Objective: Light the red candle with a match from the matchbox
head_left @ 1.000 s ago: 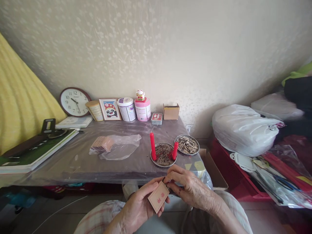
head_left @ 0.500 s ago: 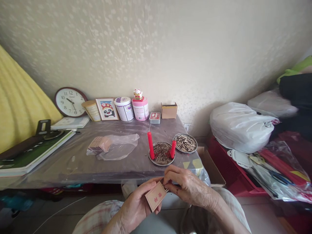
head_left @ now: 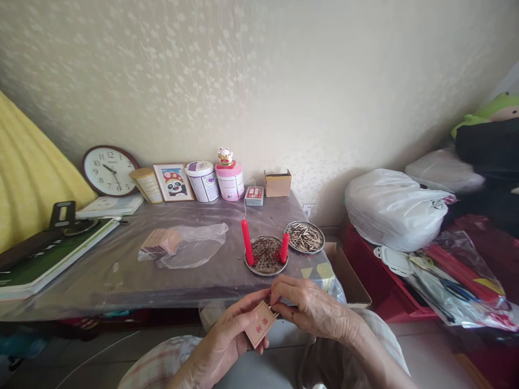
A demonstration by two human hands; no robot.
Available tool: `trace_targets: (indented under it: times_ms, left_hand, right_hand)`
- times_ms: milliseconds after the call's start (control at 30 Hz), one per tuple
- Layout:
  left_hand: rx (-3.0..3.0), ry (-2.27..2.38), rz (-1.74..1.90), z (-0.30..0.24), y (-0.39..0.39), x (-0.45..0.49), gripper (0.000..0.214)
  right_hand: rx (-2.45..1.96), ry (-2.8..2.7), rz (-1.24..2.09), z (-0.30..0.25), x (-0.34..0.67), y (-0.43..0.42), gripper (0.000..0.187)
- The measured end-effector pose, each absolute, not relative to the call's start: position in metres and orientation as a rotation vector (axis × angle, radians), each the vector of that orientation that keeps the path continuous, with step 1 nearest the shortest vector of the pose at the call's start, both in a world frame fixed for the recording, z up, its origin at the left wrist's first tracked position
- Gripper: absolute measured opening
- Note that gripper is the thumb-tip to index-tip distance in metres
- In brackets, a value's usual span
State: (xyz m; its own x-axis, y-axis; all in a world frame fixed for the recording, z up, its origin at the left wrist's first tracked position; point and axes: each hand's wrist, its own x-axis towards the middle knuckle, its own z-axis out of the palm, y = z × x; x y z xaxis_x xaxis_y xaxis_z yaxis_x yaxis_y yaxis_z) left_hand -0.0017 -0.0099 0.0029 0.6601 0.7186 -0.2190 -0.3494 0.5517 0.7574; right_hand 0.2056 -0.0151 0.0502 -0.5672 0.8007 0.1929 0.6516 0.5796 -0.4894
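A small tan matchbox (head_left: 260,324) with red characters rests tilted in my left hand (head_left: 232,329), thumb on top and fingers beneath. At the box's upper right end, the fingers of my right hand (head_left: 308,309) are pinched together against it. What lies in that pinch is mostly covered; a thin pale edge shows beside the thumb. Beyond my hands, two red candles, a taller one (head_left: 247,242) and a shorter one (head_left: 285,248), stand unlit on a round metal plate (head_left: 265,273) with dark residue. Behind it to the right, another plate holds many used matchsticks (head_left: 306,236).
A clear plastic bag (head_left: 203,243) with stacked tan boxes (head_left: 160,241) lies left on the plastic-covered table (head_left: 133,286). Along the wall stand a clock (head_left: 110,170), a picture frame (head_left: 174,183), tubs and a small carton (head_left: 278,183). White bags (head_left: 395,208) fill the right side.
The view has shifted slightly, so the table things sit a little further left. Both hands keep nearly the same pose at the matchbox, with the left thumb lying further over its face.
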Motion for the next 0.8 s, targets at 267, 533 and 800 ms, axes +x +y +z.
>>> trace_targets:
  times_ms: [267, 533, 800]
  left_hand:
    - [0.975, 0.746, 0.681, -0.001, -0.011, 0.002, 0.038]
    - [1.008, 0.961, 0.807, 0.004, -0.009, 0.000, 0.037]
    - [1.212, 0.929, 0.683, 0.015, -0.018, 0.021, 0.042]
  right_hand:
    - [-1.225, -2.359, 0.548, 0.047, 0.206, -0.018, 0.009]
    - [-1.362, -2.019, 0.586, 0.041, 0.226, -0.014, 0.014]
    - [-1.450, -1.863, 0.434, 0.023, 0.207, -0.020, 0.022]
